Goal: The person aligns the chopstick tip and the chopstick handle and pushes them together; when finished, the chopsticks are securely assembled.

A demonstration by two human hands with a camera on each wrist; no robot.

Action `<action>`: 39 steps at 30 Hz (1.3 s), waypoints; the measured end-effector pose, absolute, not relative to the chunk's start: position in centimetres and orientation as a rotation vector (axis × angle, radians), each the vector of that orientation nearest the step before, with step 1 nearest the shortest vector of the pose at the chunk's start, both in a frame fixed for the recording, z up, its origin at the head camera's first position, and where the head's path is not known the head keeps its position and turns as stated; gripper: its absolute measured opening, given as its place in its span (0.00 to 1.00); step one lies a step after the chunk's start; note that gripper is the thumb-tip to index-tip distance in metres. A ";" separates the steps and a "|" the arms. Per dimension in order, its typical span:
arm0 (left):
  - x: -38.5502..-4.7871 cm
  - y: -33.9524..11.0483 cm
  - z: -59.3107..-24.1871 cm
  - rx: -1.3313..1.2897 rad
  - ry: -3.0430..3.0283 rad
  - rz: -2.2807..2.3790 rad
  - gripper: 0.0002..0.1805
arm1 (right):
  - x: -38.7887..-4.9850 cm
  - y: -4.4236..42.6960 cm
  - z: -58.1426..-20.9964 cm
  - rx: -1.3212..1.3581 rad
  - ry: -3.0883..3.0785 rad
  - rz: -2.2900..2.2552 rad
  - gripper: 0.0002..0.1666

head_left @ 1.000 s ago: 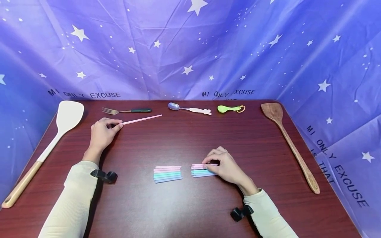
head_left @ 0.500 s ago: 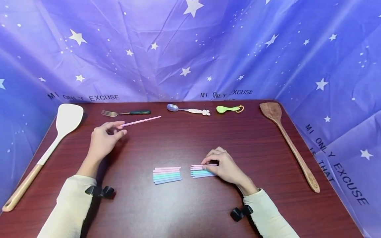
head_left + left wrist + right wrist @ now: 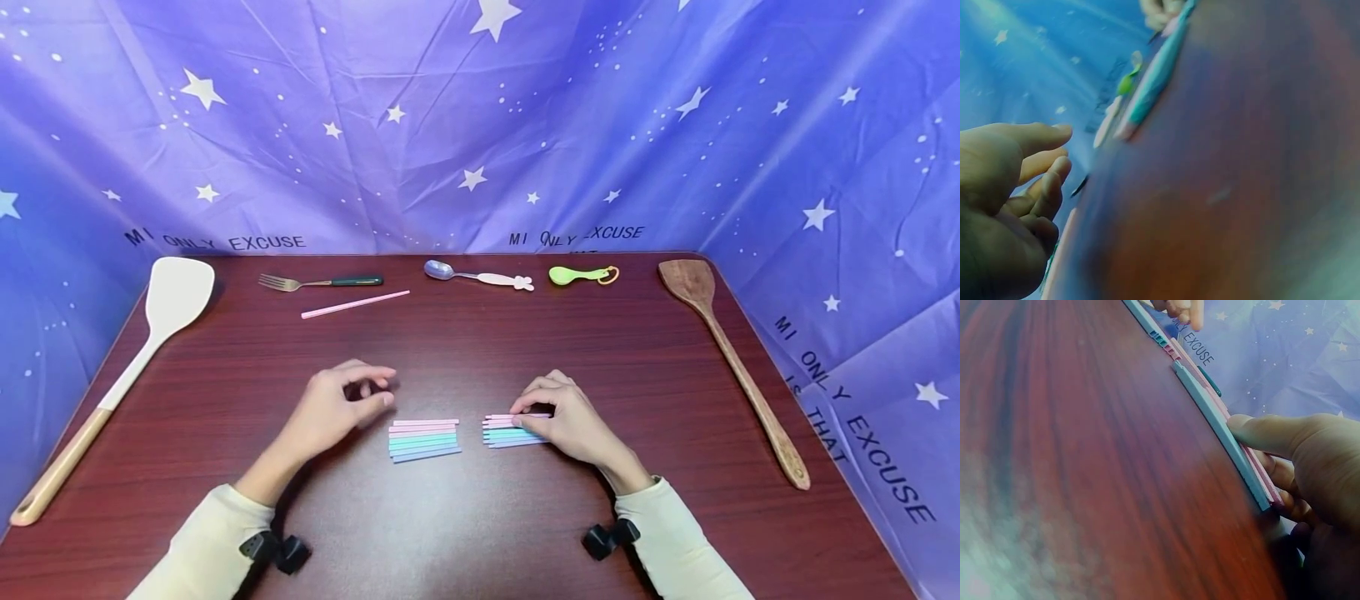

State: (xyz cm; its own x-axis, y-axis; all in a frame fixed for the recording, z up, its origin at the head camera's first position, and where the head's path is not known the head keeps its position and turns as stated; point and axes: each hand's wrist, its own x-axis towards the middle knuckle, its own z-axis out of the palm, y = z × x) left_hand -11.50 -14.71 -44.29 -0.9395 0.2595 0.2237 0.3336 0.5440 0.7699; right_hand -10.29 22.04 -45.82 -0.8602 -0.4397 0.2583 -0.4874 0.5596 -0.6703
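In my head view, the left hand [image 3: 333,412] hangs left of center, fingers loosely bent and holding nothing. Just beyond its fingertips, at lower center, the left row of pastel sticks [image 3: 423,440] lies on the dark red table [image 3: 442,533], pink running through aqua to blue. Right of that row, a narrow gap away, is the right row of pastel sticks [image 3: 500,433]; the right hand [image 3: 573,425] covers its right end, thumb and forefinger pinching at the pink edge. I can't tell how many sticks are in that pinch. A lone pink stick [image 3: 356,304] lies upper left of center, below the fork [image 3: 322,283].

From the left wrist, I see the left hand slack at the left edge, apart from the blurred tabletop. Sticks slant through the upper middle, and the right hand's fingers show at the top edge.

From the right wrist, the right hand enters at the right, its thumb against the sticks and its fingers curled on the far side. The left hand's fingers appear at the top.
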 end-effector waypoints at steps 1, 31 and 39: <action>-11.3 -14.4 -44.5 -0.548 -2.696 -1.366 0.15 | -10.3 22.0 -45.8 0.810 -2.719 1.200 0.09; -9.5 -12.1 -45.9 -0.602 -2.744 -1.262 0.08 | -10.4 22.0 -45.9 0.799 -2.717 1.160 0.09; -9.7 -12.2 -46.0 -0.618 -2.693 -1.249 0.08 | -10.4 22.0 -45.9 0.795 -2.714 1.185 0.08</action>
State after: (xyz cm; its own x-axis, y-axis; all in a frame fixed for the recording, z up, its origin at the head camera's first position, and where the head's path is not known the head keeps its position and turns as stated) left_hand -9.66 -12.22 -46.02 -0.9113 0.3159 0.2642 0.4057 0.5789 0.7073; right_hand -10.43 22.03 -45.90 -0.8630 -0.4289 0.2670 -0.4874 0.5676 -0.6636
